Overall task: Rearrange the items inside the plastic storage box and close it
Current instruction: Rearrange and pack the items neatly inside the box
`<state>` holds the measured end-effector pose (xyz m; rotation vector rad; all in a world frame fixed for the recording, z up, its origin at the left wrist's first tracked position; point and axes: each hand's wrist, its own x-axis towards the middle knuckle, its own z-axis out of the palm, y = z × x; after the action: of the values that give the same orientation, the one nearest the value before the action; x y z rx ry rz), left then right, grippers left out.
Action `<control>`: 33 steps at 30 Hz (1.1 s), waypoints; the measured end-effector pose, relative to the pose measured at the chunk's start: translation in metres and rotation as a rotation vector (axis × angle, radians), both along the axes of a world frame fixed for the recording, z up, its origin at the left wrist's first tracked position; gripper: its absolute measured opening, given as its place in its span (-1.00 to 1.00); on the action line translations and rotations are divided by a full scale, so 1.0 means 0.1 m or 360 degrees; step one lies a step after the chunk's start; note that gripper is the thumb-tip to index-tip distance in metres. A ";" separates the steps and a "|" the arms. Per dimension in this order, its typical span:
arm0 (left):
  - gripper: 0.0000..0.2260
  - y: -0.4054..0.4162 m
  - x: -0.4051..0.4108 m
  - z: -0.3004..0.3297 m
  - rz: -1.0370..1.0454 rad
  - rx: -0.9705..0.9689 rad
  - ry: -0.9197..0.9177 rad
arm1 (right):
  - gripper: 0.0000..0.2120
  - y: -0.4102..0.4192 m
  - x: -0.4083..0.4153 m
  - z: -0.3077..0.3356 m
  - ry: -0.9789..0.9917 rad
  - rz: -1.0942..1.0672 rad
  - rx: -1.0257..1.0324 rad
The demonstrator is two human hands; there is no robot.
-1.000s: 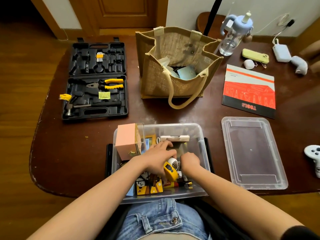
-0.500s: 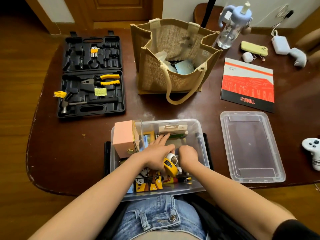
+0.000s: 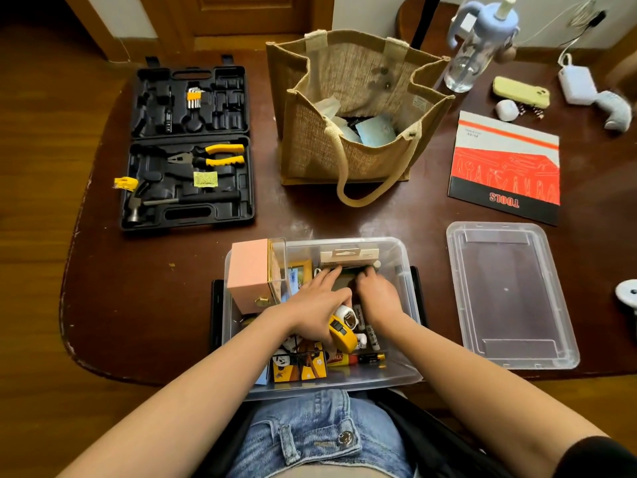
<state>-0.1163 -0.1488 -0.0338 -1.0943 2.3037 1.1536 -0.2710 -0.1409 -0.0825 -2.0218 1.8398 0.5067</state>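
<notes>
The clear plastic storage box [image 3: 400,257] stood open at the near edge of the bench [image 3: 165,291], holding a pink box [image 3: 249,274] upright at its left wall, a yellow tape measure [image 3: 341,334] and batteries [image 3: 370,357]. Both hands were inside it: the left hand [image 3: 315,307] lay with fingers extended over the contents, while the right hand [image 3: 377,294] curled onto a dark item, its grip unclear. The clear lid [image 3: 510,291] lay apart to the right, with a jute bag [image 3: 358,108] and an open tool case [image 3: 189,146] farther back.

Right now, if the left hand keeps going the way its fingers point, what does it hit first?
The left hand points away from the body, toward the beige carded pack leaning at the storage box's far wall; likely that first, though depth is unclear.
</notes>
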 end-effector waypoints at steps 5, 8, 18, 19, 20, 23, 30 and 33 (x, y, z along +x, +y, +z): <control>-0.43 0.00 0.01 0.00 -0.0010 0.0009 -0.0001 | -0.75 0.16 0.02 -0.04 0.0050 -0.0206 0.0185; -0.43 0.00 0.01 -0.01 -0.0016 0.0011 0.0006 | -0.73 0.22 0.03 -0.10 0.0017 -0.0254 0.0261; -0.42 0.00 0.01 -0.04 -0.0005 -0.0009 0.0016 | -0.63 0.17 0.03 -0.14 -0.0032 -0.0244 0.0178; -0.41 0.00 0.01 -0.04 -0.0005 -0.0007 0.0015 | -0.62 0.16 0.03 -0.14 -0.0037 -0.0240 0.0178; -0.42 0.00 0.01 -0.04 -0.0003 -0.0006 0.0016 | -0.61 0.16 0.02 -0.13 -0.0044 -0.0235 0.0178; -0.46 0.01 0.01 -0.03 0.0006 -0.0009 0.0027 | -0.57 0.16 0.02 -0.11 -0.0071 -0.0210 0.0186; -0.45 -0.01 0.02 0.00 -0.0003 0.0021 0.0038 | -0.79 0.09 -0.01 -0.03 0.0074 -0.0180 0.0343; -0.45 -0.02 0.01 0.01 -0.0021 0.0032 0.0040 | -0.78 0.17 -0.01 -0.05 0.0168 -0.0150 0.0452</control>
<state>-0.1148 -0.1510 -0.0331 -1.0618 2.3101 1.1894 -0.2718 -0.1242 -0.0879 -1.7426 1.7955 0.8110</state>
